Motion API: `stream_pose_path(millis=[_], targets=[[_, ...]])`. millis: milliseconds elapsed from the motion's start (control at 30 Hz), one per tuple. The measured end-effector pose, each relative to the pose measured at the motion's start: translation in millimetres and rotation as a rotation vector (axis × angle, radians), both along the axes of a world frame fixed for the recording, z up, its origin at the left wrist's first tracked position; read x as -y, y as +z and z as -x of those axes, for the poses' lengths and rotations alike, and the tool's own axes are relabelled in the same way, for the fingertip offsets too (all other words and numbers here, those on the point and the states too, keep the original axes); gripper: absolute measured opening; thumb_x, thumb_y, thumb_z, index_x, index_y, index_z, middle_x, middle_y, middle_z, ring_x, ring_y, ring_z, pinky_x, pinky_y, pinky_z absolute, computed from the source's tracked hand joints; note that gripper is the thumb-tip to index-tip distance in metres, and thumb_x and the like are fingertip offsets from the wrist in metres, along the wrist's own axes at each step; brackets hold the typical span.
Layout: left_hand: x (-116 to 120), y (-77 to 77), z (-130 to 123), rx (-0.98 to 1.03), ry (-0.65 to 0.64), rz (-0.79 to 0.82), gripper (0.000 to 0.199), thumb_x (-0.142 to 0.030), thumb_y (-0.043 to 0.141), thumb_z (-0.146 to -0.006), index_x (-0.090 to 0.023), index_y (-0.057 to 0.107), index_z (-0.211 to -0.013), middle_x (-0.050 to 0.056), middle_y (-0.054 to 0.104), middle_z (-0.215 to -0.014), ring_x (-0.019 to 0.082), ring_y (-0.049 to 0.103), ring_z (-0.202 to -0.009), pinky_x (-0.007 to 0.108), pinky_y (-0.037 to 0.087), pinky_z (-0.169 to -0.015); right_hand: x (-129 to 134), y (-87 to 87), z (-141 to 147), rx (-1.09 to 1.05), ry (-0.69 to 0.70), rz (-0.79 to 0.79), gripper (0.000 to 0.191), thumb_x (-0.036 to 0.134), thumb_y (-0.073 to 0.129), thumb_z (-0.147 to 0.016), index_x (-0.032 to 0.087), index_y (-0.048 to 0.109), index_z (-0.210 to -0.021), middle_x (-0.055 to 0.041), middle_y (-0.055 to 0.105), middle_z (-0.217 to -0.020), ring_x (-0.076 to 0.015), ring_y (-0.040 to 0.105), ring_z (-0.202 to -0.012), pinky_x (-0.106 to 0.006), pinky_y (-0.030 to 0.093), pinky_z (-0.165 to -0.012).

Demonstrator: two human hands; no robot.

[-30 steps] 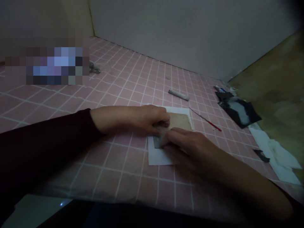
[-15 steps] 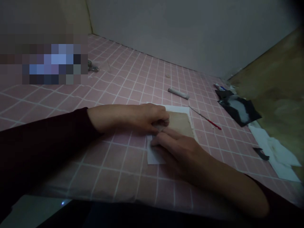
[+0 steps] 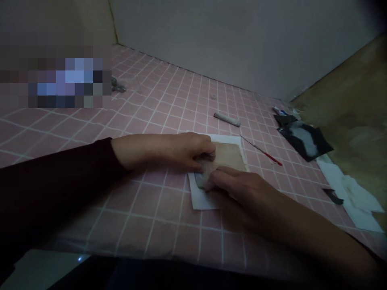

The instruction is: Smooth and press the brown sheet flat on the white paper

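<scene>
Left hand [image 3: 188,150] and right hand [image 3: 238,185] curl over the beige sheet [image 3: 228,155], grip unclear. Any writing on the grey tube [image 3: 227,119] is illegible.

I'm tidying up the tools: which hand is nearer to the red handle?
Right. The right hand is just in front and left of the red handle; the left hand is farther off to its left.
</scene>
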State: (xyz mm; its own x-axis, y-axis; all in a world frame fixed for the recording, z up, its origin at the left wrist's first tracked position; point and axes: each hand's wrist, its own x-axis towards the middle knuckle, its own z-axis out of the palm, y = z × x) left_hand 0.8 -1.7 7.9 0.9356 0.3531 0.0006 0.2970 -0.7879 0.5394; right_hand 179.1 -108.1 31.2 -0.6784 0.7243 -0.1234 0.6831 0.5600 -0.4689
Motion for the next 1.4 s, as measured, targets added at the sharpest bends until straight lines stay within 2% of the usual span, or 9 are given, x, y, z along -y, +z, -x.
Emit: stream_pose_path(millis=[200,367,500,667,800,1000,1100,1267,1400], targets=[[1,3.1,-2,0.002,0.005,-0.009,0.015,-0.019,0.056,-0.077,-0.017,0.058,-0.092,0.001,0.054,-0.089,0.011,0.048,-0.075,0.022,0.036,-0.065,-3,10.5,-9,-0.07,-0.036,-0.054,0.009,0.014,0.047,-0.089,0.019,0.054,-0.088,0.0,0.059,-0.081,-0.0113,0.052,-0.069,-0.025,0.039,-0.065],[1,2.7,-1,-0.009,0.005,-0.005,0.017,-0.018,0.055,-0.077,-0.017,0.059,-0.094,0.0,0.054,-0.088,0.01,0.047,-0.073,0.022,0.035,-0.065,-4,0.8,1,-0.048,-0.007,-0.037,0.014,0.011,0.043,-0.09,0.017,0.055,-0.085,-0.0015,0.057,-0.078,-0.0117,0.051,-0.067,-0.025,0.039,-0.065],[0,-0.6,0,0.032,-0.015,0.01,0.015,-0.021,0.053,-0.079,-0.018,0.058,-0.093,-0.001,0.054,-0.086,0.009,0.047,-0.071,0.021,0.035,-0.063,-8,-7.0,5,-0.113,0.009,-0.109,0.016,0.012,0.041,-0.089,0.016,0.055,-0.084,-0.0035,0.057,-0.079,-0.0133,0.051,-0.072,-0.026,0.04,-0.067],[-1,-1.3,0,0.053,-0.021,0.021,0.01,-0.022,0.055,-0.078,-0.017,0.057,-0.086,0.0,0.054,-0.085,0.009,0.048,-0.072,0.021,0.036,-0.064,-12,-4.4,0,-0.072,-0.042,-0.088,0.011,0.01,0.047,-0.086,0.017,0.056,-0.086,-0.0019,0.058,-0.08,-0.0119,0.051,-0.07,-0.025,0.039,-0.065],[-1,-1.4,0,0.031,-0.014,0.023,0.015,-0.021,0.052,-0.079,-0.018,0.058,-0.092,0.0,0.055,-0.087,0.01,0.049,-0.072,0.022,0.036,-0.063,-11,-5.5,3,-0.136,-0.002,-0.132,0.014,0.011,0.042,-0.088,0.016,0.056,-0.086,-0.004,0.058,-0.081,-0.0135,0.052,-0.073,-0.027,0.04,-0.068],[-3,-3.8,1,0.046,-0.027,0.021,0.013,-0.029,0.054,-0.08,-0.018,0.056,-0.088,0.0,0.055,-0.087,0.01,0.049,-0.073,0.022,0.036,-0.064,-13,-5.2,2,-0.066,-0.017,-0.088,0.013,0.01,0.046,-0.087,0.016,0.057,-0.087,-0.0026,0.058,-0.08,-0.0125,0.051,-0.07,-0.026,0.039,-0.066],[-3,-4.7,1,0.041,-0.026,0.033,0.017,-0.024,0.053,-0.079,-0.019,0.057,-0.094,0.0,0.056,-0.089,0.01,0.049,-0.072,0.022,0.036,-0.063,-12,-7.8,6,-0.127,-0.005,-0.15,0.014,0.01,0.043,-0.087,0.014,0.057,-0.087,-0.0055,0.058,-0.082,-0.0144,0.052,-0.074,-0.028,0.04,-0.069],[-1,-1.4,1,0.04,-0.021,0.042,0.014,-0.027,0.053,-0.08,-0.018,0.058,-0.09,0.0,0.056,-0.088,0.01,0.05,-0.073,0.022,0.036,-0.064,-12,-5.3,3,-0.077,-0.006,-0.074,0.012,0.01,0.045,-0.087,0.017,0.056,-0.086,-0.0016,0.058,-0.08,-0.0121,0.051,-0.07,-0.025,0.039,-0.066],[-1,0.2,0,0.005,-0.01,0.037,0.018,-0.02,0.052,-0.078,-0.018,0.058,-0.094,0.0,0.056,-0.088,0.009,0.049,-0.072,0.021,0.035,-0.063,-10,-4.9,4,-0.108,-0.009,-0.118,0.014,0.012,0.042,-0.089,0.017,0.054,-0.084,-0.0035,0.056,-0.08,-0.0135,0.051,-0.072,-0.026,0.039,-0.067]])
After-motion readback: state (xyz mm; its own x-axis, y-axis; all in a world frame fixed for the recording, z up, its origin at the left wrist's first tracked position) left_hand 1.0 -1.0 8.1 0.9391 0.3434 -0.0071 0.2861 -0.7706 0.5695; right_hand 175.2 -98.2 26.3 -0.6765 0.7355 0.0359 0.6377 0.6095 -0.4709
